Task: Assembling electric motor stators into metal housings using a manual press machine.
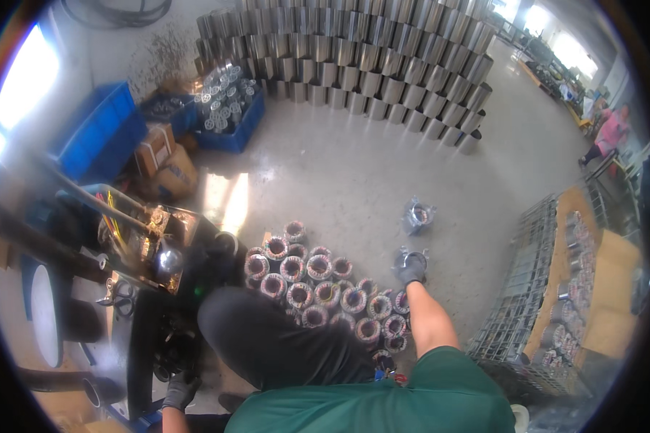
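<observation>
My right hand, in a grey glove, reaches out over the floor. Its fingers close on the rim of a silver metal motor housing with small lugs. Just beyond that stands a second motor housing, with what looks like a wound coil ring inside. A cluster of wound motor stators stands on the floor to the left of my right arm. Low on the left, my left hand, also gloved in grey, is beside the base of a black machine; its fingers are mostly hidden.
Metal cylinders are stacked in rows at the back. Blue crates and cardboard boxes stand at the left; one blue crate holds metal parts. A wire cage with parts is at the right. A person in pink sits far right.
</observation>
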A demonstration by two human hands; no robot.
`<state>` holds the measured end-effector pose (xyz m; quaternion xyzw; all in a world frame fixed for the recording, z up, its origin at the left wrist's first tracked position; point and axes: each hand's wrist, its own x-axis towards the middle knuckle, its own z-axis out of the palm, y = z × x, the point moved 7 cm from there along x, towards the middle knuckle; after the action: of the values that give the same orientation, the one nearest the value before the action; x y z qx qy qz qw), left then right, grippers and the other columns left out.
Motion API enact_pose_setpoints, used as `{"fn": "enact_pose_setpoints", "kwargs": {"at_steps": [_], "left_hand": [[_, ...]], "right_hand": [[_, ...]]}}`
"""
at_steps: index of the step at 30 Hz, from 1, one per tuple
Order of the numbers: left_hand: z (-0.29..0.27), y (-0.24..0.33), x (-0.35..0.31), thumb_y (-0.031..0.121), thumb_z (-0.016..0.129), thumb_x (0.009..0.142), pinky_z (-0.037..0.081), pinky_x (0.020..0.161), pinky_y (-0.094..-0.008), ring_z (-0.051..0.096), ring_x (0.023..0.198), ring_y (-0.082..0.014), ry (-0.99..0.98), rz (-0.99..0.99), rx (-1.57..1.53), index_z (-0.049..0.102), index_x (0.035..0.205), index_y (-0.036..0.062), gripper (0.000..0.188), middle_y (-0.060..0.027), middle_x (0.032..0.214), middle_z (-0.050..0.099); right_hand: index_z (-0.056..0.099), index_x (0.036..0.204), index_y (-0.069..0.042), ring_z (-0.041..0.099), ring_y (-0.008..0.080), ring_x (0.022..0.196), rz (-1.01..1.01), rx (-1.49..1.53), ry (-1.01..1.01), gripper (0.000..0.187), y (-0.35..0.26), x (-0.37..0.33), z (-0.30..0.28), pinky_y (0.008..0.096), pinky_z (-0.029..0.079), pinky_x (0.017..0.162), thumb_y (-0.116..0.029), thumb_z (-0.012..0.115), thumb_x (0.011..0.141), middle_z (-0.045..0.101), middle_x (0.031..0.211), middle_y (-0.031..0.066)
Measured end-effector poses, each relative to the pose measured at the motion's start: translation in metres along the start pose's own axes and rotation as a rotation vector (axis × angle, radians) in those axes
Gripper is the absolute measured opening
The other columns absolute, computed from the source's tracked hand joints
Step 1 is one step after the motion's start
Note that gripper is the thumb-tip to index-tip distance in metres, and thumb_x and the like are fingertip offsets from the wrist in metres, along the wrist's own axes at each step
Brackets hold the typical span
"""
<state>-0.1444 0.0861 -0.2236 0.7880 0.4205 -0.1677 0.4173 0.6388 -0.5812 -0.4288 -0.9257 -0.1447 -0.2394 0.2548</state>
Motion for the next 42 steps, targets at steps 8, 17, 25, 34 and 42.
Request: {"fn": "enact_pose_setpoints", "kwargs": {"at_steps": [8, 17, 25, 34, 42], "left_hand": [[-0.038, 0.043, -0.057, 0.030, 0.078, 0.086, 0.059, 0.087, -0.0433, 0.078, 0.097, -0.0317, 0.129, -0.103, 0.137, 0.080, 0.112, -0.0029, 0.043, -0.0205, 0.104, 0.081], [-0.035, 0.044, -0.048, 0.032, 0.078, 0.090, 0.057, 0.092, -0.0433, 0.076, 0.106, -0.0342, -0.001, -0.229, 0.192, 0.076, 0.122, 0.0002, 0.044, -0.0195, 0.113, 0.080], [-0.029, 0.030, -0.035, 0.035, 0.078, 0.090, 0.058, 0.093, -0.0462, 0.076, 0.107, -0.0371, 0.004, -0.222, 0.165, 0.077, 0.120, 0.0040, 0.043, -0.0193, 0.111, 0.080], [-0.031, 0.004, -0.050, 0.034, 0.078, 0.091, 0.058, 0.092, -0.0484, 0.075, 0.109, -0.0402, 0.091, -0.109, 0.174, 0.071, 0.127, 0.0093, 0.044, -0.0196, 0.113, 0.079], [-0.024, -0.035, -0.057, 0.033, 0.074, 0.097, 0.054, 0.098, -0.0486, 0.070, 0.115, -0.0413, 0.031, -0.086, 0.340, 0.071, 0.129, 0.0044, 0.043, -0.0232, 0.125, 0.074]], "right_hand": [[0.069, 0.126, -0.005, 0.073, 0.0387, 0.101, 0.687, -0.230, -0.146, 0.035, -0.187, -0.016, -0.101, 0.0442, 0.059, 0.097, -0.024, 0.076, 0.097, 0.072, 0.120, 0.0287], [0.067, 0.127, 0.002, 0.077, 0.0330, 0.087, 1.426, 0.789, -0.250, 0.033, -0.138, -0.072, -0.038, 0.0494, 0.065, 0.069, -0.008, 0.068, 0.096, 0.076, 0.109, 0.0193], [0.072, 0.125, 0.002, 0.078, 0.0279, 0.086, 1.597, 0.658, 0.285, 0.038, -0.084, -0.045, -0.051, 0.0425, 0.065, 0.062, -0.022, 0.079, 0.096, 0.077, 0.114, 0.0141], [0.073, 0.121, -0.005, 0.075, 0.0230, 0.091, 1.625, 0.845, 0.426, 0.040, -0.072, -0.008, -0.022, 0.0395, 0.063, 0.068, -0.024, 0.088, 0.090, 0.075, 0.114, 0.0083], [0.073, 0.109, -0.014, 0.070, 0.0190, 0.077, 1.477, 0.754, 0.193, 0.027, -0.032, 0.064, 0.001, 0.0396, 0.057, 0.062, -0.035, 0.080, 0.094, 0.070, 0.096, 0.0026]]}}
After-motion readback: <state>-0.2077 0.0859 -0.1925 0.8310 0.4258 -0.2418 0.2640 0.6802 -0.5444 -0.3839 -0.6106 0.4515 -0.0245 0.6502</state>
